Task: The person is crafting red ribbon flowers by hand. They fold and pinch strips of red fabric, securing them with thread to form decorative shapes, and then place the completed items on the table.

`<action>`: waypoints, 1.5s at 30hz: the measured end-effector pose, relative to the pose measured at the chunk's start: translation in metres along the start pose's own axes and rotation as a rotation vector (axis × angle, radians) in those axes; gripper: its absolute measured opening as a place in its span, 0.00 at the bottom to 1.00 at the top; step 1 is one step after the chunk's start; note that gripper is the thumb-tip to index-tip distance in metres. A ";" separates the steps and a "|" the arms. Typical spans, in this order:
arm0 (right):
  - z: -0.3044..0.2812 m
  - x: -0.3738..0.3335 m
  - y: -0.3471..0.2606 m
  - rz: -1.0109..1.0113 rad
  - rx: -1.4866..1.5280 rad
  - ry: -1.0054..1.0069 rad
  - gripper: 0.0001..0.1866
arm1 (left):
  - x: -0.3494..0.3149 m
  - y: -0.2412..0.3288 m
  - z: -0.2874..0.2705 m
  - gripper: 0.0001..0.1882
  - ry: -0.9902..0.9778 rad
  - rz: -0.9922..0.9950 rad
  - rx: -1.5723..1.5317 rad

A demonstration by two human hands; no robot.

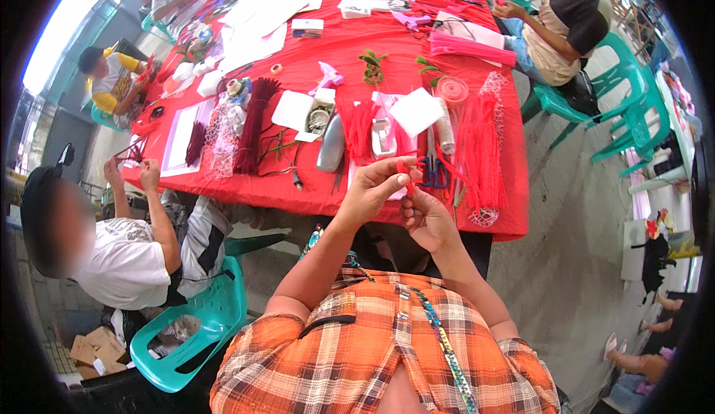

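Note:
Just past the table's near edge, my two hands meet around a small red piece that looks like a bent pipe cleaner. My left hand pinches its upper part between thumb and fingers. The fingers of my right hand close on its lower end. Its exact shape is partly covered by my fingers. Right behind them lie blue-handled scissors, a small white box and a white square card. Bundles of red pipe cleaners spread to the right.
A red-covered table holds a grey bottle, dark red pipe cleaners, green leaf sprigs and a pink ribbon roll. To my left a person sits on a green chair; others sit around the table.

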State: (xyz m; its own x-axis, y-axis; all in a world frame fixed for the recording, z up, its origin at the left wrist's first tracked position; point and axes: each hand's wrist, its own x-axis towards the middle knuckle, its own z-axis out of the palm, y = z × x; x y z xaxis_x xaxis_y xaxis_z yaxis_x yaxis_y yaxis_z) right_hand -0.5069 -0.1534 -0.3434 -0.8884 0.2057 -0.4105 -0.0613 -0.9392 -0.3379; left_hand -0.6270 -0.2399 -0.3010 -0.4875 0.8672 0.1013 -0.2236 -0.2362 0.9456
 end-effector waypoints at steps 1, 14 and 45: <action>0.001 -0.001 0.000 0.007 0.021 0.001 0.08 | -0.001 0.000 -0.001 0.15 0.023 0.010 -0.011; -0.001 0.007 0.023 -0.052 -0.010 0.102 0.08 | -0.012 -0.028 -0.011 0.12 0.260 -0.020 -0.090; -0.092 0.014 -0.020 -0.383 0.029 0.416 0.06 | 0.026 -0.076 -0.057 0.11 0.275 0.183 1.563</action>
State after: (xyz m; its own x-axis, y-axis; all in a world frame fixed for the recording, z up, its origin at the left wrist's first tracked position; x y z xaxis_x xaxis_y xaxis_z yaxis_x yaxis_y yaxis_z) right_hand -0.4756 -0.1063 -0.4205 -0.5464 0.6186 -0.5646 -0.3618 -0.7824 -0.5069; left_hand -0.6702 -0.2243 -0.3882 -0.5782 0.7364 0.3513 0.8134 0.4873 0.3176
